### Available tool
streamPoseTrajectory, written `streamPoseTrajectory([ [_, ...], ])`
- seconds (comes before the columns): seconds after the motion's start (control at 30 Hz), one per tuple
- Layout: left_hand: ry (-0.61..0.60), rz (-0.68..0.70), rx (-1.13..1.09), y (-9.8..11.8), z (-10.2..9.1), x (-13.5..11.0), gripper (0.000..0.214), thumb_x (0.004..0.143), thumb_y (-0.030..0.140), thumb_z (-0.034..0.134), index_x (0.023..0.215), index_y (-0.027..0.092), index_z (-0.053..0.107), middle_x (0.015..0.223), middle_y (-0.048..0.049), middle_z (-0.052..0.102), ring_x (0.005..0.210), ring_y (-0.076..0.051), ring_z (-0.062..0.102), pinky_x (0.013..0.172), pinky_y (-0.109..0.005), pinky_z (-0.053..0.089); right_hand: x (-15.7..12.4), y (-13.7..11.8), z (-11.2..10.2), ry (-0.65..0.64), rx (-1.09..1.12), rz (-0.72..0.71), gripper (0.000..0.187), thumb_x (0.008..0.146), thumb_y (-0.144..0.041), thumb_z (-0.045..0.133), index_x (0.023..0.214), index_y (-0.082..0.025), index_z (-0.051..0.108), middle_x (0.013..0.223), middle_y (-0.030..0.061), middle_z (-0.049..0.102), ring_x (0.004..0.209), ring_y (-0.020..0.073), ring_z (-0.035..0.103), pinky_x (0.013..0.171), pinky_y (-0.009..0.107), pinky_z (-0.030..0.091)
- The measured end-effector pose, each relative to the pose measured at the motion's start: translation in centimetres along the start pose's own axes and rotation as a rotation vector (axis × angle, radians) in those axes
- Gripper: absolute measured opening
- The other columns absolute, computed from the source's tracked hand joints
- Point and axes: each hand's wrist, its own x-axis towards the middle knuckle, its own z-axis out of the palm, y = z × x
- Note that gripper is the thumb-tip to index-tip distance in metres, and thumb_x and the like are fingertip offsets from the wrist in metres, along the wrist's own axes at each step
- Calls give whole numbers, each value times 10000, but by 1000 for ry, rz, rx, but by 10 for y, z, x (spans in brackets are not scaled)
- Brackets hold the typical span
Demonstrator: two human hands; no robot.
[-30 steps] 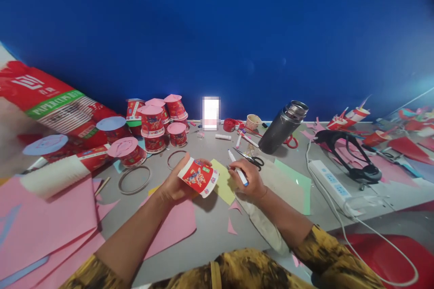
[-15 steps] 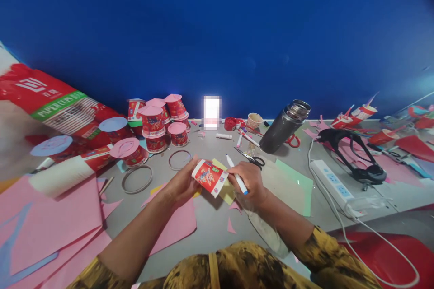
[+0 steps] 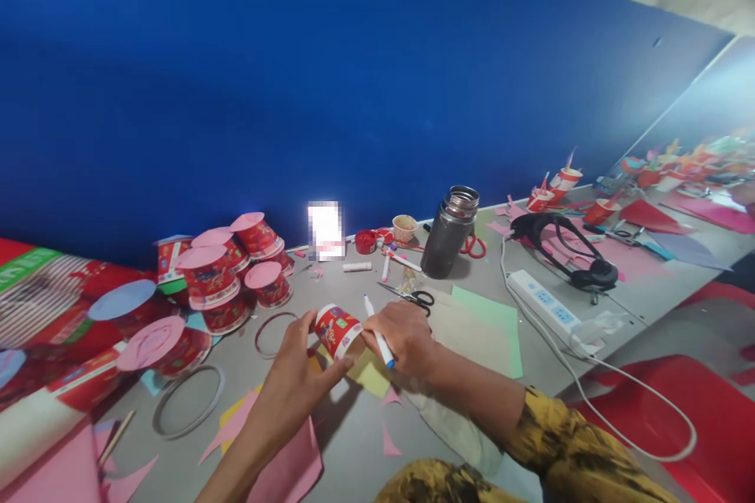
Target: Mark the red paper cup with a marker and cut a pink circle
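Note:
A red paper cup with printed figures and a white rim lies tilted between my hands. My left hand is closed around its left side, thumb low near the rim. Wrapped round a white marker with a blue end is my right hand, its fingertips at the cup's rim side. Whether the right fingers also grip the cup I cannot tell. Beneath the cup lies yellow paper. Black-handled scissors rest just beyond my right hand.
Pink-topped red cups stand stacked at left, near tape rings. A dark flask stands open behind the scissors. To the right are green paper, a power strip with a white cable and a black head strap.
The view has swung to the right, so things on the table appear further left. The cup has turned in my left hand, whose thumb now shows near the rim. The marker stays in my right hand.

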Motion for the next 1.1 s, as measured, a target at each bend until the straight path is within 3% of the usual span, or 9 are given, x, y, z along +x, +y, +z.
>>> streamPoseTrajectory([
  [0.17,20,-13,-68,-2,-2,6,780,695,509,864,1368,230,587,1359,-141,657,1307,-395,672,1033,-555,632,0,14,-7,-17,86,-61,110,1059,-240,623,1112,-226,718,830,33,756,781,213,678,720,335,477],
  [0.3,254,2,-91,-7,-15,11,893,705,533,888,1463,245,514,1514,-161,542,1385,-399,617,1140,-589,579,-7,36,-20,-171,59,39,389,985,-136,622,1365,-218,648,1136,110,767,1040,268,691,866,371,564],
  [0.4,281,-35,-133,-17,-18,14,941,714,541,911,1505,258,485,1536,-159,531,1373,-396,631,1147,-595,578,-16,51,-25,-351,14,150,531,952,-168,669,1476,-194,594,1279,154,717,1161,310,661,939,428,585],
  [0.53,242,-26,-191,-27,-9,12,892,756,545,899,1504,292,483,1578,-138,527,1413,-389,608,1183,-588,553,-13,61,-21,-528,-21,205,494,948,-291,755,1425,-206,655,1314,157,699,1196,328,645,987,450,572],
  [0.7,239,-89,-228,-30,-2,5,849,816,526,869,1529,321,455,1615,-142,503,1338,-365,674,1040,-494,653,2,59,-2,-634,-27,106,240,1001,-294,738,1233,-233,744,1096,102,745,1069,278,676,872,364,555],
  [0.83,219,-153,-282,-32,-5,-3,824,829,533,849,1534,379,451,1655,-108,493,1240,-356,734,1037,-558,655,4,68,8,-551,23,80,149,1014,-298,731,1143,-237,773,1142,92,776,1055,272,720,891,378,580],
  [0.9,223,-178,-319,-32,-6,-5,828,829,546,846,1539,392,447,1666,-103,490,1236,-367,739,1053,-591,646,8,79,7,-402,56,133,150,1050,-272,678,1161,-248,776,1257,94,778,1130,254,738,979,379,589],
  [0.97,223,-179,-337,-33,-5,-6,836,831,552,844,1547,379,447,1669,-113,490,1262,-386,729,1052,-588,651,16,93,5,-333,-3,260,168,1081,-232,620,1163,-244,766,1218,86,794,1116,222,759,990,339,596],
  [1.1,222,-138,-382,-38,-1,-7,840,819,502,855,1541,338,458,1671,-135,471,1287,-385,719,1084,-548,646,35,114,13,-451,-329,531,164,1061,-200,640,1195,-202,735,1175,141,788,992,243,792,850,309,611],
])
